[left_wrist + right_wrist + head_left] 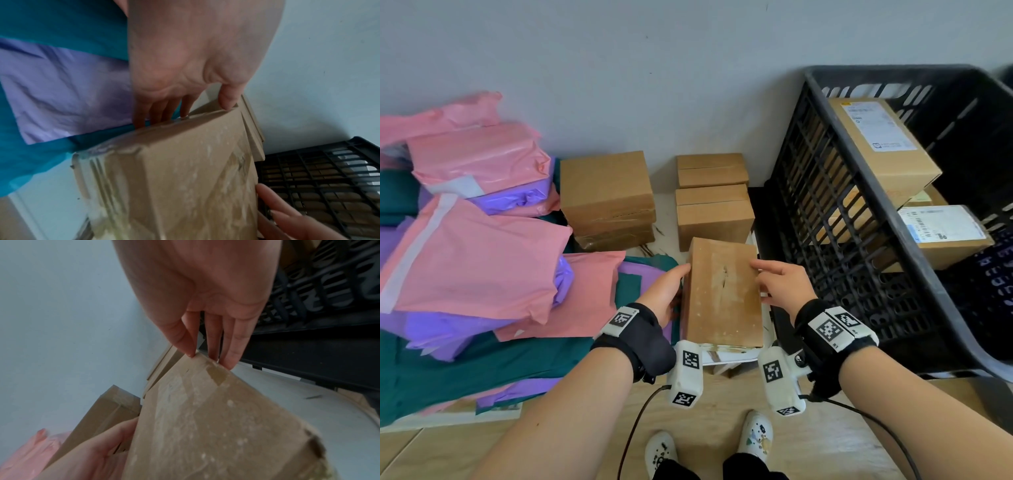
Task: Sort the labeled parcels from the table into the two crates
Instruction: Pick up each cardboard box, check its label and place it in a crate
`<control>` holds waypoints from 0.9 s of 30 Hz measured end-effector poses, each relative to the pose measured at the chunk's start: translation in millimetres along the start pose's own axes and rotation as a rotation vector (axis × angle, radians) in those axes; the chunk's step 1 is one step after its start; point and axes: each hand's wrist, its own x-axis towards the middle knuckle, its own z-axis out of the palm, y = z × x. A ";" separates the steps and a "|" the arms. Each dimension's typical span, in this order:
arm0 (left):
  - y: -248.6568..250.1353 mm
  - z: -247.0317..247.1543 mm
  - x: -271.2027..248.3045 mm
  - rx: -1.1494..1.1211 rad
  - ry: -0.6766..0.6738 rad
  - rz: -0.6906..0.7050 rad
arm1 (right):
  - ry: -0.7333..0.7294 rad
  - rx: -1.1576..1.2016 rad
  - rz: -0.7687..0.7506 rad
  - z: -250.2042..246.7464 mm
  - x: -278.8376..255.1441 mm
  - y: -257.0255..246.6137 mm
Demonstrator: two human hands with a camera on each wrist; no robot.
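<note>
A brown taped cardboard box (724, 294) sits between my hands at the table's near edge, its near end past the edge, with a white label showing under it. My left hand (667, 291) grips its left side: the thumb lies on the top edge and the fingers run down the side (174, 73). On the right side my right hand (780, 284) holds it the same way, thumb tip at the top corner (205, 288). The box (174, 178) (216, 426) fills both wrist views. A black slatted crate (859, 240) stands just right of it.
Two labeled boxes (883, 147) (945, 233) lie in the crate. Three plain cardboard boxes (606, 192) (714, 212) (710, 169) stand behind the held one, near the wall. Pink, purple and teal mailer bags (476, 260) are heaped on the left.
</note>
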 end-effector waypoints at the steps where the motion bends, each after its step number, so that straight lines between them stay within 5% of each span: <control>1: 1.6 1.6 -2.6 0.008 -0.012 0.000 | -0.002 0.011 0.009 -0.2 -0.1 -0.3; 20: -6.1 12.3 -8.2 0.110 -0.047 0.029 | -0.102 -0.061 0.089 -22.1 -13.9 -5.5; 27: 9.2 24.6 -19.8 0.133 -0.045 0.180 | -0.153 -0.021 0.076 -25.0 -17.0 -18.1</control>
